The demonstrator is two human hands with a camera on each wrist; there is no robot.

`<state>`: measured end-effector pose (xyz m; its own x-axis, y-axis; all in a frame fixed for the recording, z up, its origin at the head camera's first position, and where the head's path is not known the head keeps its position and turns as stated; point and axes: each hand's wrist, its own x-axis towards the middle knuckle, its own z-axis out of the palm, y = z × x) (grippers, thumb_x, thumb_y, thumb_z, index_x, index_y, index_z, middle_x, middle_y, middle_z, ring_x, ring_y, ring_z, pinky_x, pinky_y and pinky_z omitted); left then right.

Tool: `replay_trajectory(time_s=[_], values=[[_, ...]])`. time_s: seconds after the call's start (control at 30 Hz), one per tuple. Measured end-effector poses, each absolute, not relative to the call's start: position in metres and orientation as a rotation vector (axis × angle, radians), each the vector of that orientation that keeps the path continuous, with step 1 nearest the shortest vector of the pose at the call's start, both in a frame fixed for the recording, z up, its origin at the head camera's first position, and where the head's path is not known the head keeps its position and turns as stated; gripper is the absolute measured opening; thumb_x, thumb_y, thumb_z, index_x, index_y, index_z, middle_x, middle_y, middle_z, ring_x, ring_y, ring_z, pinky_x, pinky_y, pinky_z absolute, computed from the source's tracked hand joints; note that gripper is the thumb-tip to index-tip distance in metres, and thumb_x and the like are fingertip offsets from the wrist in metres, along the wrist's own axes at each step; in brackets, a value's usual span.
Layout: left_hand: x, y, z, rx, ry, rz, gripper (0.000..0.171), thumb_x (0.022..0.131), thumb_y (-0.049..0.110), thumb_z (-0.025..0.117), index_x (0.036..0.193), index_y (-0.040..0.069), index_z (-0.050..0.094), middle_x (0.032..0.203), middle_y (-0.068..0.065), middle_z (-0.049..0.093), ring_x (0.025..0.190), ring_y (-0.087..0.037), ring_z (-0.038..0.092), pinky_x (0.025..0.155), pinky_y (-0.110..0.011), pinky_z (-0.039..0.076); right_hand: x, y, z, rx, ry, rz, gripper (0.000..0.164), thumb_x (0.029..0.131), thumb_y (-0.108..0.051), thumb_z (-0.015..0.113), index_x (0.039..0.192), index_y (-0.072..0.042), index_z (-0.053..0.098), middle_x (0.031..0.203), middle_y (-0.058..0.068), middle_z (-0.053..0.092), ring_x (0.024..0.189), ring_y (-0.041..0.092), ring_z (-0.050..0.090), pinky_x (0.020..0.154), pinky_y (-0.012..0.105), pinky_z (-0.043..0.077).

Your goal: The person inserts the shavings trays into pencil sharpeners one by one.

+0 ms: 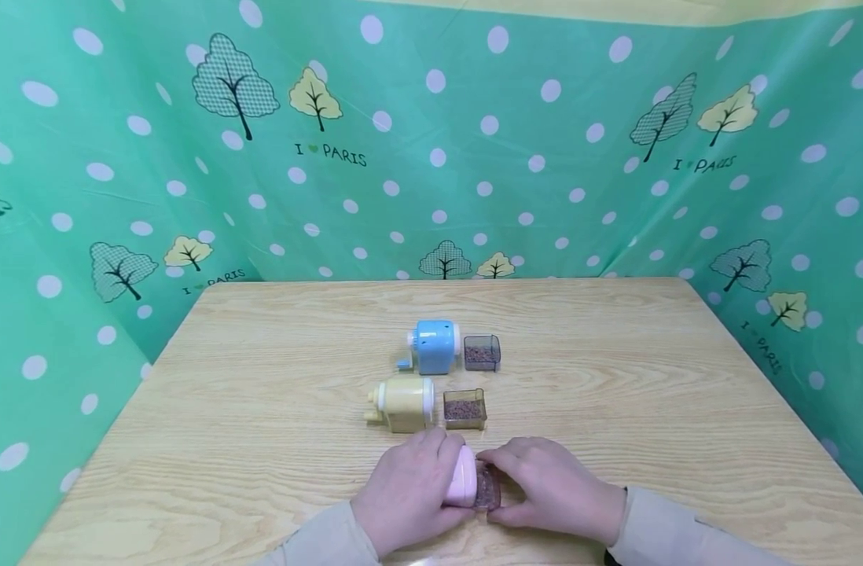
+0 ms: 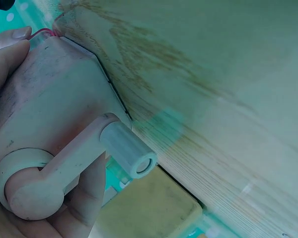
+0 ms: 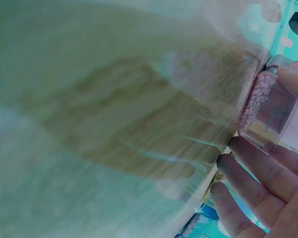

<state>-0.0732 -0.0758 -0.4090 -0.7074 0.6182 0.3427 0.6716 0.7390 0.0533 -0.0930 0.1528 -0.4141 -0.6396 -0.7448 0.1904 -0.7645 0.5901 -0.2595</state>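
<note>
A pink crank pencil sharpener (image 1: 462, 479) is on the table near the front, with my left hand (image 1: 410, 487) wrapped over its body. In the left wrist view its crank handle (image 2: 77, 153) points away from the palm. At the sharpener's right side, a see-through pink shavings drawer (image 1: 487, 487) lies against the body, with shavings inside. My right hand (image 1: 552, 489) pinches this drawer between thumb and fingers. The right wrist view shows the same drawer (image 3: 268, 109) with the thumb at one side and a finger at the other, the remaining fingers spread.
Behind my hands stands a yellow sharpener (image 1: 405, 403), its shavings drawer (image 1: 465, 420) detached to the right. Farther back is a blue sharpener (image 1: 435, 346), likewise with a drawer (image 1: 482, 365) of shavings beside it. A green dotted cloth (image 1: 460, 141) surrounds the wooden table (image 1: 615, 377).
</note>
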Motion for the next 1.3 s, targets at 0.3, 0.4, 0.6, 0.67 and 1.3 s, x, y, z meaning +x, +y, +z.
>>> replay_trajectory(time_s=[0.3, 0.4, 0.6, 0.67, 1.3], values=[[-0.073, -0.076, -0.409, -1.008, -2.629, -0.236, 0.065, 0.074, 0.06, 0.073, 0.108, 0.005, 0.062, 0.089, -0.001, 0.059, 0.075, -0.011, 0.051, 0.057, -0.023, 0.051, -0.093, 0.154, -0.413, 1.292, -2.787, 0.525, 0.066, 0.079, -0.053, 0.074, 0.123, -0.003, 0.069, 0.104, 0.003, 0.073, 0.091, 0.013, 0.065, 0.079, 0.036, 0.058], [-0.073, -0.076, -0.409, -1.003, -2.618, -0.237, 0.066, 0.073, 0.06, 0.074, 0.108, 0.005, 0.062, 0.09, -0.001, 0.06, 0.075, -0.011, 0.052, 0.057, -0.024, 0.052, -0.093, 0.154, -0.412, 1.279, -2.813, 0.549, 0.069, 0.078, -0.052, 0.075, 0.125, -0.002, 0.067, 0.103, 0.003, 0.072, 0.089, 0.011, 0.064, 0.077, 0.034, 0.058], [-0.073, -0.076, -0.41, -1.011, -2.623, -0.244, 0.066, 0.072, 0.06, 0.075, 0.107, 0.005, 0.062, 0.088, 0.0, 0.059, 0.074, -0.01, 0.051, 0.057, -0.023, 0.051, -0.092, 0.158, -0.411, 1.222, -2.881, 0.605, 0.072, 0.076, -0.049, 0.077, 0.128, -0.002, 0.065, 0.102, 0.002, 0.07, 0.088, 0.009, 0.063, 0.077, 0.034, 0.059], [-0.074, -0.076, -0.41, -1.016, -2.622, -0.244, 0.066, 0.072, 0.06, 0.075, 0.106, 0.005, 0.061, 0.087, 0.0, 0.058, 0.073, -0.01, 0.05, 0.056, -0.022, 0.05, -0.092, 0.159, -0.411, 1.203, -2.902, 0.614, 0.072, 0.076, -0.05, 0.077, 0.128, -0.002, 0.064, 0.103, 0.003, 0.071, 0.089, 0.011, 0.064, 0.078, 0.035, 0.059], [-0.073, -0.076, -0.408, -1.011, -2.656, -0.252, 0.066, 0.072, 0.061, 0.074, 0.107, 0.006, 0.061, 0.087, 0.001, 0.057, 0.072, -0.009, 0.048, 0.056, -0.021, 0.049, -0.092, 0.163, -0.413, 1.204, -2.858, 0.625, 0.06, 0.079, -0.053, 0.073, 0.119, -0.008, 0.066, 0.1, 0.001, 0.071, 0.087, 0.011, 0.064, 0.075, 0.035, 0.058]])
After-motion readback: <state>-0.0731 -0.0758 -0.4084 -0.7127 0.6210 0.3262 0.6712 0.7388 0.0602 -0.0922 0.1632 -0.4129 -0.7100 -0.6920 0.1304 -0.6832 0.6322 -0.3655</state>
